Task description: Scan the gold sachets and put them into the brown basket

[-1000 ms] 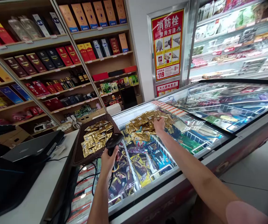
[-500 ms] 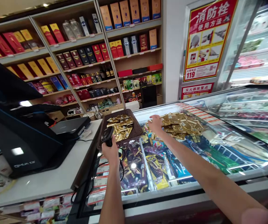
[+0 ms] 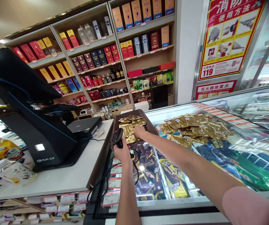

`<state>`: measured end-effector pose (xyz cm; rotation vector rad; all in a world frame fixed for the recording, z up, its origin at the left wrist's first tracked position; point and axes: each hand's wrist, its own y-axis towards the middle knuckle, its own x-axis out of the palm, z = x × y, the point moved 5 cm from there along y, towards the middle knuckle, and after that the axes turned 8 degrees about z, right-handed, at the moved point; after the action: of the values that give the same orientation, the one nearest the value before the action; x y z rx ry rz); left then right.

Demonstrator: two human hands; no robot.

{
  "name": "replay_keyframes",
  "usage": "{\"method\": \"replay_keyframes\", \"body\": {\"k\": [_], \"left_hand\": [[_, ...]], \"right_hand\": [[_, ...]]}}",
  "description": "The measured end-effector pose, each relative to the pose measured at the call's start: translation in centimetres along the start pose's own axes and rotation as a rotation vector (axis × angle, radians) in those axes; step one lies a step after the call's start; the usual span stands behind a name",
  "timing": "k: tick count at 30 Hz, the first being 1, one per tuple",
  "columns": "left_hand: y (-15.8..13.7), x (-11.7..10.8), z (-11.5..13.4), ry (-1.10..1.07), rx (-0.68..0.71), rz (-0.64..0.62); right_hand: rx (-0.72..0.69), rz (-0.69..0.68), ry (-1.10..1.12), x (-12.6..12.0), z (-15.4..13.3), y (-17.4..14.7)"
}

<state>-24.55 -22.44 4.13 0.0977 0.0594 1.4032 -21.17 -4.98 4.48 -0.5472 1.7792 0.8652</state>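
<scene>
Freezer (image 3: 181, 204), w/ basket (image 3: 152, 126) at far L end: gold pkts (image 3: 125, 128) inside lie below & L of our R hand (image 3: 139, 132), the nearer; fingertips hidden, can't tell grip. Our L hand (image 3: 122, 153): fingers wrapped round scanner (image 3: 117, 136).

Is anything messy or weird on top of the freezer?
A little messy: the gold packets lie in a loose, overlapping heap on the freezer's glass top, pointing different ways. I see nothing spilled.
</scene>
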Motion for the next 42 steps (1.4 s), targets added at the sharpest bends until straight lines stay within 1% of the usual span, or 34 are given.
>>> {"method": "replay_keyframes", "body": {"k": [4,8,11,14,18,21,24,27,29,31,34,37,39,40,42], "left_hand": [[-0.3,0.2,0.1,-0.014,0.008,-0.017],[-0.3,0.4,0.0,-0.039,0.013,-0.023],[-0.3,0.5,-0.1,-0.033,0.015,-0.015],[-0.4,0.5,0.0,-0.015,0.025,-0.023],[-0.6,0.6,0.3,0.002,0.065,-0.065],[-0.7,0.7,0.3,0.001,0.062,-0.074],[-0.9,0.8,0.3,-0.01,0.058,-0.085],[-1.2,1.3,0.3,-0.031,0.08,-0.125],[-1.6,1.9,0.4,-0.056,0.101,-0.186],[-2.2,2.6,0.4,-0.099,0.105,-0.289],[-3.7,3.7,0.2,-0.129,0.088,-0.479],[-5.5,4.6,0.0,-0.091,0.089,-0.69],[-6.8,5.0,-0.1,-0.048,0.081,-0.826],[-7.4,5.2,-0.2,-0.029,0.078,-0.88],[-8.4,5.3,-0.2,-0.001,0.078,-0.95]], "right_hand": [[-0.073,-0.072,-0.104,-0.7,0.3,-0.8],[-0.144,-0.173,-0.11,-2.4,1.3,-1.3],[-0.229,-0.14,-0.152,-3.3,1.8,-1.2],[-0.279,-0.107,-0.152,-2.9,1.5,-0.8],[-0.187,-0.128,-0.115,-1.8,1.4,-0.4],[-0.133,-0.097,-0.092,-2.3,2.2,-0.7],[-0.022,0.024,0.07,-4.3,3.9,-1.9],[0.18,0.21,0.303,-6.6,6.4,-4.5],[0.276,0.335,0.453,-7.9,8.2,-7.0],[0.329,0.443,0.578,-8.7,10.0,-9.8],[0.406,0.551,0.728,-8.6,13.1,-13.9],[0.522,0.629,0.84,-7.6,16.4,-17.1],[0.604,0.645,0.892,-6.8,18.0,-18.6],[0.641,0.643,0.909,-6.4,18.6,-19.1],[0.695,0.642,0.921,-6.0,19.2,-19.8]]}}
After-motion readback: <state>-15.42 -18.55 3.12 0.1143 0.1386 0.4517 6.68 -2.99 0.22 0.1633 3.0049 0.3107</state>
